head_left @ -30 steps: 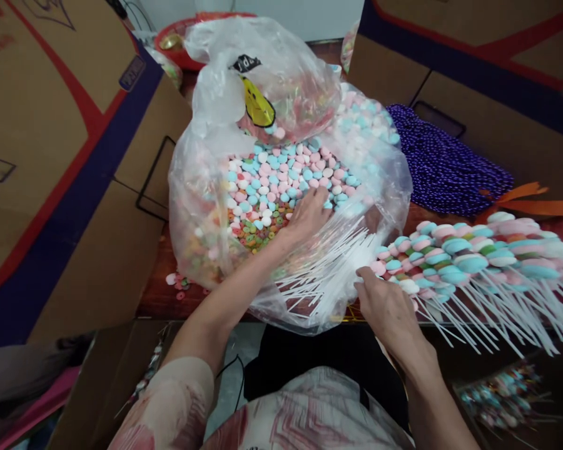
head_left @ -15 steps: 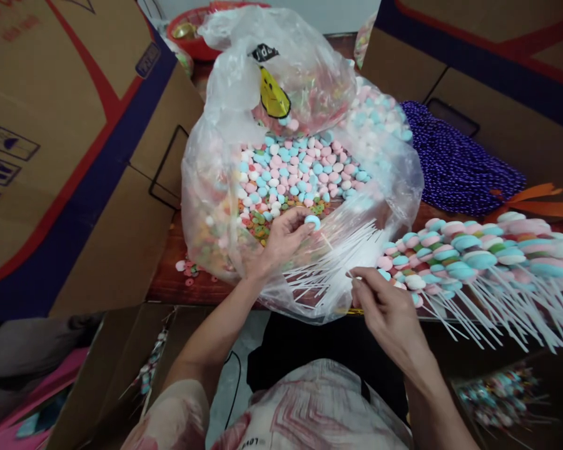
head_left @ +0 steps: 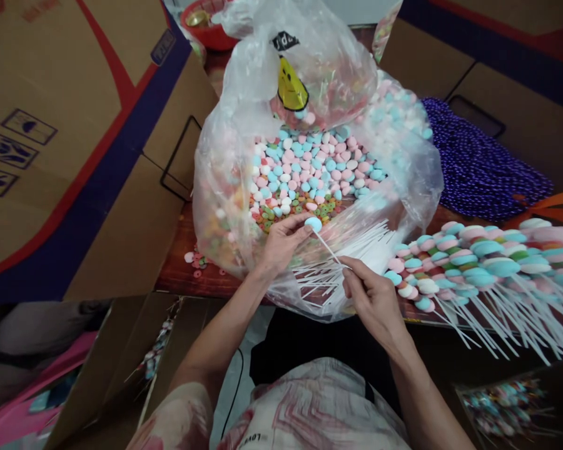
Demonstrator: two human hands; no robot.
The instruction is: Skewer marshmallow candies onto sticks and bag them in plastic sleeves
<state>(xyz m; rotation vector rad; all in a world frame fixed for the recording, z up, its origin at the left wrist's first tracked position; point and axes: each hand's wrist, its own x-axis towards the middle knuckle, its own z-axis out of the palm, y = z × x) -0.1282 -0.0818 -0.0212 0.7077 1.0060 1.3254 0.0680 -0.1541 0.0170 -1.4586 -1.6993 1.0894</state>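
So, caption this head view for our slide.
Left hand holds blue candy at tip of white stick pinched in right hand.

Stick (head_left: 328,250) end inside right hand (head_left: 373,301)

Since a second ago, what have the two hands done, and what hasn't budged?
The left hand lifted out of the loose sweets and now pinches a blue candy. The right hand took a white stick from the pile and brought its tip up against that candy. The plastic bag, finished skewers and purple beads lie as before.
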